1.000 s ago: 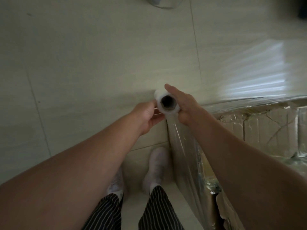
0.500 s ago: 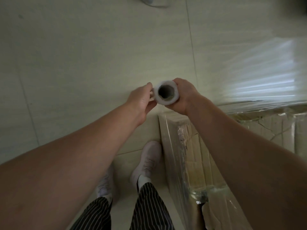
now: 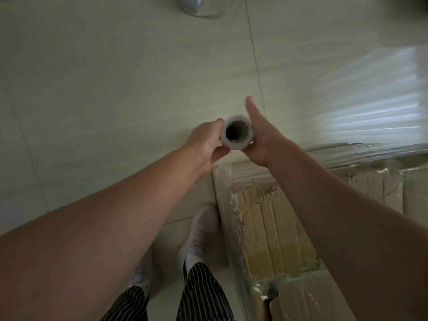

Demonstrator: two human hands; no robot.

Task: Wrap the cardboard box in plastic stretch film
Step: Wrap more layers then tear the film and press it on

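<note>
I hold a white stretch film roll (image 3: 232,144) upright and see down its dark core. My left hand (image 3: 203,142) grips the roll's left side, thumb on the rim and fingers curled beneath. On the right side my right hand (image 3: 261,137) holds the roll with its palm against it and its thumb sticking up free; its fingers are hidden. The roll sits just off the near left corner of the cardboard box (image 3: 273,228). Clear film (image 3: 223,181) runs down from the roll along the box's left side. Glossy film layers (image 3: 370,107) cover the box's far part.
The box stands on a pale tiled floor (image 3: 104,89). My feet in white shoes (image 3: 201,230) are right next to the box's left side. A round, shiny object (image 3: 199,5) sits on the floor at the top edge.
Both hands and the roll moved away from me, past the box corner. My right thumb has lifted off the roll and now points up.
</note>
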